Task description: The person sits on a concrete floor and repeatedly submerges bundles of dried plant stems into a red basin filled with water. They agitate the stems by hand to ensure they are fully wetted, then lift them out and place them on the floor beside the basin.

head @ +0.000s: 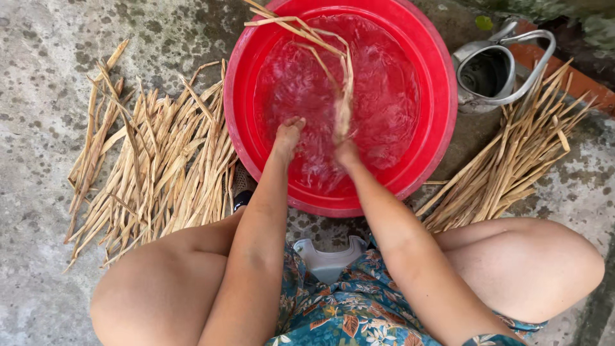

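A round red basin (442, 77) full of water stands on the concrete in front of me. Both my hands are dipped in it. My right hand (346, 152) is closed on a bundle of long dry straw-coloured leaf strips (344, 96), which rise from the water and bend over the basin's far rim. My left hand (289, 131) is half under the water just left of the bundle, fingers bunched; whether it holds a strip is hidden by the rippling water.
A heap of dry strips (157, 157) lies left of the basin, another pile (512, 160) to its right. A metal kettle (490, 70) sits behind the right pile. My bare knees flank a small pale stool (328, 259) on mottled concrete (38, 64).
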